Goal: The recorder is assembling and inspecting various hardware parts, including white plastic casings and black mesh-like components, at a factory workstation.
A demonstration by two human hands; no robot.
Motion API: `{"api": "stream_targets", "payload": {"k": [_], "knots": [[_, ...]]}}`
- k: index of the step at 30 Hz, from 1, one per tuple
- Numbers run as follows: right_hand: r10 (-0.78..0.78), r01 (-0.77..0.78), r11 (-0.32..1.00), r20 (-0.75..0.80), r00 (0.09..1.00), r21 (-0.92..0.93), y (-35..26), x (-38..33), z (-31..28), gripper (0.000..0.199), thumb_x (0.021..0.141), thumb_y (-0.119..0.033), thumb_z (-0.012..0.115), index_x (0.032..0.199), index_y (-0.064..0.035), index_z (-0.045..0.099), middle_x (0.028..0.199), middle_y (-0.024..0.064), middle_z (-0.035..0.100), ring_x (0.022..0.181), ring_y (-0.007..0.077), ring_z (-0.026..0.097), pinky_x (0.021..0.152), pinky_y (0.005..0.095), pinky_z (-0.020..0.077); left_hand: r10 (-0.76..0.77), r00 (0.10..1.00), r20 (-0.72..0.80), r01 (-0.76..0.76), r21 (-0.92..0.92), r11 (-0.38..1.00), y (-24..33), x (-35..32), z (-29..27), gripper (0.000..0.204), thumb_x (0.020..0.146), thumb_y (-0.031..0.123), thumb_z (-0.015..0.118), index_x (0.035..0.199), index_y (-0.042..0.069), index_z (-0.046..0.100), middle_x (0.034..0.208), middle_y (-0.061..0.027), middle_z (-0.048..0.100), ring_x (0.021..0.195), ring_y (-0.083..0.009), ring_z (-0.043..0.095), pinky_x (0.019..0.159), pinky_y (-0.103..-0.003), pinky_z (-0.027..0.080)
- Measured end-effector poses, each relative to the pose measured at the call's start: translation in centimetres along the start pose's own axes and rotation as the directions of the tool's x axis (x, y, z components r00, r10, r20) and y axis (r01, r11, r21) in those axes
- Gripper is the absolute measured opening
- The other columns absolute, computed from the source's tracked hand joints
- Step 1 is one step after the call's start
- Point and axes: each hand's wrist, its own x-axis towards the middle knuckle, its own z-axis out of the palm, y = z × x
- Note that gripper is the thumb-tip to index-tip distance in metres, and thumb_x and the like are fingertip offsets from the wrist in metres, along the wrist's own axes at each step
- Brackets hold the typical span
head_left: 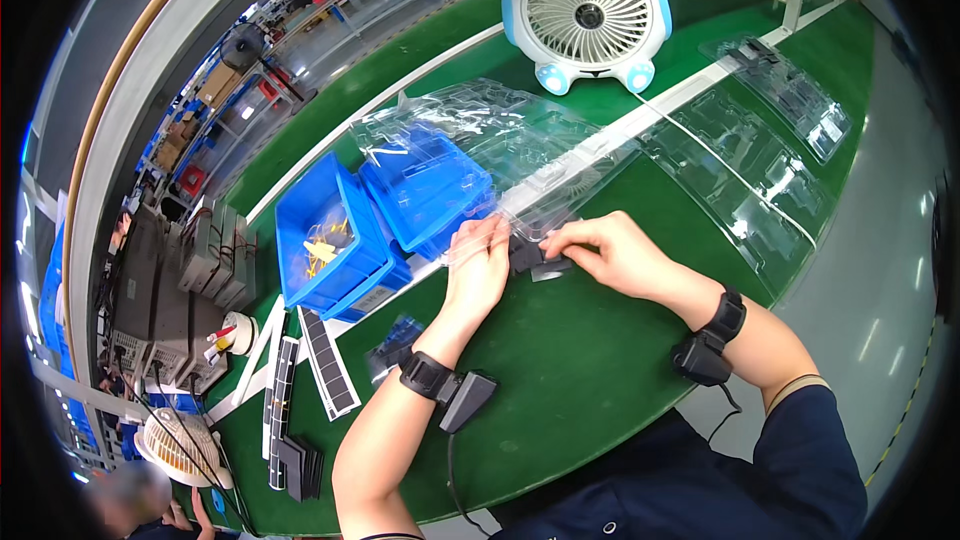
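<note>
My left hand [480, 258] and my right hand [622, 254] are close together over the near part of the green table. Between them is a small flat black piece [524, 255], with a greyish, shiny film-like flap [550, 268] at its lower right edge. The left fingers lie closed along the black piece's left side, partly behind clear plastic. Thumb and forefinger of my right hand pinch at its right edge; the exact grip is hidden. Just beyond the hands lies a clear moulded plastic tray [572, 178].
Two blue bins [292, 220] [432, 225] stand left, one holding yellow-wired parts. More clear trays [745, 165] lie right, crossed by a white cable [730, 168]. A white-and-blue fan [590, 25] stands at the back. Black gridded strips [328, 365] lie near left. Another person [135, 500] is at lower left.
</note>
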Motion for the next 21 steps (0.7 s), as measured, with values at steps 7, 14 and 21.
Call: {"api": "stream_targets", "payload": {"k": [7,14,21], "knots": [[-0.125,0.144,0.919,0.073,0.989,-0.368,2.0,0.1,-0.4,0.016,0.078,0.006,0.047,0.084,-0.0057,0.057,0.095,0.0082,0.062,0.109,0.0299,0.05,0.094,0.0394,0.0375,0.054,0.998,-0.022,-0.042,0.371,0.928,1.8,1.1,0.7,0.054,0.069,0.036,0.074,0.109,0.003,0.059,0.092,-0.0144,0.057,0.095,-0.0294,0.053,0.086,-0.038,0.041],[-0.043,0.008,0.926,-0.084,0.996,-0.378,0.5,0.0,-0.3,0.011,0.073,0.0,0.06,0.081,-0.0044,0.054,0.081,0.0079,0.06,0.086,0.0267,0.056,0.079,0.0357,0.0441,-0.016,0.988,0.154,-0.029,0.286,0.958,2.2,1.2,0.5,0.036,0.064,0.032,0.075,0.078,0.001,0.063,0.082,-0.0148,0.063,0.081,-0.0316,0.059,0.074,-0.038,0.046],[-0.01,-0.019,0.9,-0.064,0.998,-0.436,0.1,-0.5,-0.8,0.021,0.07,-0.005,0.069,0.085,-0.0045,0.053,0.085,0.0091,0.059,0.085,0.0263,0.057,0.077,0.0364,0.0451,-0.444,0.888,0.115,0.454,-0.36,0.815,1.7,-0.8,-2.0,0.029,0.08,0.02,0.067,0.1,0.0,0.062,0.084,-0.0061,0.065,0.075,-0.0169,0.063,0.063,-0.029,0.049]]}}
